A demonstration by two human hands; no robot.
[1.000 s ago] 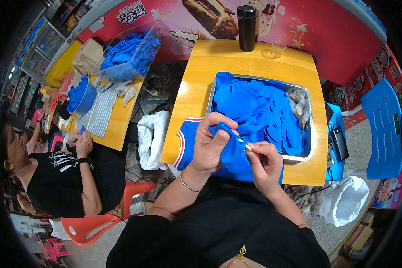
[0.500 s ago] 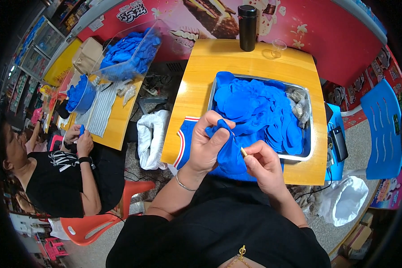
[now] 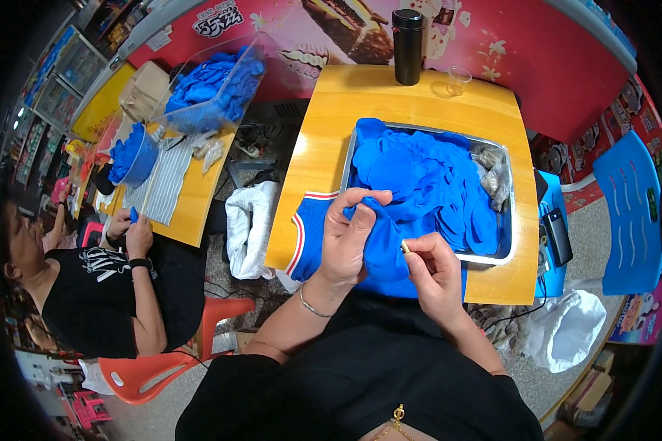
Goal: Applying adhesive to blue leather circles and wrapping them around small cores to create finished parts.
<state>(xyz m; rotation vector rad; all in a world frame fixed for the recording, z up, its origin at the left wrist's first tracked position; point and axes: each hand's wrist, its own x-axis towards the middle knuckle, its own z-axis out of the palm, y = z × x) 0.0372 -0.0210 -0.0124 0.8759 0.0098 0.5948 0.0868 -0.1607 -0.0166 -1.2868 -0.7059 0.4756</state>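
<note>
L hand (image 3: 343, 242) is pinching a blue cloth piece (image 3: 385, 253) btwn thumb & fingers, above near edge of the worktop (image 3: 324, 140). R hand (image 3: 435, 278) is clamping a small pale tool (image 3: 405, 248) w/ thumb & fingertips, at the cloth's R side. Metal tray (image 3: 493, 259) of blue pieces (image 3: 419, 176) is sitting nr worktop's R edge; black flask (image 3: 407, 50) is standing by far edge, clear cup (image 3: 458, 79) nr far R corner.
</note>
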